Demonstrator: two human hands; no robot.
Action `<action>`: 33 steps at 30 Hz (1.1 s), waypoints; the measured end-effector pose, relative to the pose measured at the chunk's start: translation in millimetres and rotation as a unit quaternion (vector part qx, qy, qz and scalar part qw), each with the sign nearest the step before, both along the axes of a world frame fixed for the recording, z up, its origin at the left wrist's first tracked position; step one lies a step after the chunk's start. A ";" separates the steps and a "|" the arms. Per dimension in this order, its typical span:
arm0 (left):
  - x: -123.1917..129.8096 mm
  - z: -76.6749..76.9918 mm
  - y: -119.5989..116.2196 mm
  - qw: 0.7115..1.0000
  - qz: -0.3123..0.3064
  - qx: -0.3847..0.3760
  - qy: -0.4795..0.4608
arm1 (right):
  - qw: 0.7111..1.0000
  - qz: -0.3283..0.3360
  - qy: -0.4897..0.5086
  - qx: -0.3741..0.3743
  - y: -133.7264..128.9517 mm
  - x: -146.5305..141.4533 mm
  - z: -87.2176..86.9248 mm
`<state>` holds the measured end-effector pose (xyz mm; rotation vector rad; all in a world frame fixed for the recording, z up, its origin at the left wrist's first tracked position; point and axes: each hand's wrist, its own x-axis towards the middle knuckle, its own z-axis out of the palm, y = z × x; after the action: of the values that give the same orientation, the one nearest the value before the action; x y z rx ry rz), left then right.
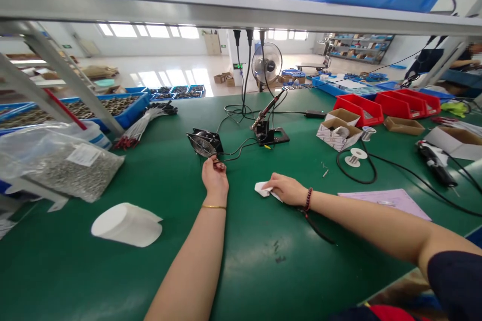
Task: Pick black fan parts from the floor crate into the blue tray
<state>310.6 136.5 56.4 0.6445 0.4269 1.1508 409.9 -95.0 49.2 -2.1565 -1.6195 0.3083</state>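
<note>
My left hand (pixel 215 178) is closed at the front edge of a small black fan (pixel 205 143) with a round wire grille. Its fingertips are pinched by the fan's dark cable (pixel 235 155), and what lies between them is too small to tell. Crumpled white tissue (pixel 263 189) is gripped in my right hand (pixel 288 189), low over the green tabletop. Behind both hands a soldering iron (pixel 268 110) leans in its black stand (pixel 276 136). A small yellow-tipped piece (pixel 267 147) lies before the stand.
At left are a white paper roll (pixel 128 225), a bag of small metal parts (pixel 83 165) and bundled wires (pixel 141 128). Right of centre are a solder spool (pixel 356 158), a cardboard box (pixel 339 133), red bins (pixel 359 109), a pink sheet (pixel 387 200) and a black corded tool (pixel 437 165).
</note>
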 end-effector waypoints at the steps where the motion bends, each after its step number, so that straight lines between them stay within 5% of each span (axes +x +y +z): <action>1: -0.9 1.2 -0.4 1.000 -0.003 0.003 -0.002 | 1.000 0.013 0.014 0.002 -2.8 2.7 2.3; 6: -1.8 15.0 -5.4 0.999 -0.039 0.038 -0.006 | 0.977 -0.208 -0.023 -0.032 9.7 47.8 25.3; 9: -0.3 24.6 -10.6 0.996 -0.058 0.066 0.003 | 0.971 -0.233 -0.036 -0.041 41.7 59.6 32.0; 13: -0.8 29.1 -15.0 0.994 -0.061 0.090 0.031 | 0.987 -0.152 -0.035 -0.041 90.2 33.1 29.5; 16: -2.0 24.8 -13.8 0.991 -0.043 0.098 0.079 | 0.997 -0.054 -0.021 -0.044 102.6 1.8 22.6; 21: -2.6 13.0 -3.7 0.966 0.003 0.121 0.230 | 0.989 0.140 0.046 -0.018 60.0 -15.1 8.1; 23: -4.9 13.5 -0.6 0.943 0.035 0.143 0.297 | 0.980 0.156 0.112 0.042 31.7 -3.6 10.3; 27: -13.8 32.7 -13.4 0.884 0.120 0.264 0.367 | 0.941 -0.004 0.252 0.225 -36.7 33.9 34.5; 30: -20.3 50.9 -53.2 0.826 0.042 0.441 0.349 | 0.870 -0.139 0.324 0.344 -94.8 49.9 52.2; 32: -24.2 53.6 -92.9 0.722 -0.113 0.604 0.317 | 0.832 -0.200 0.333 0.395 -128.7 48.1 56.2; 33: -25.9 50.9 -114.3 0.591 -0.211 0.721 0.293 | 0.820 -0.218 0.333 0.411 -142.5 44.1 55.9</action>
<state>284.8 22.2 107.3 2.4678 -0.2753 0.5475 454.0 -237.4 105.0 -1.4192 -0.6292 0.1402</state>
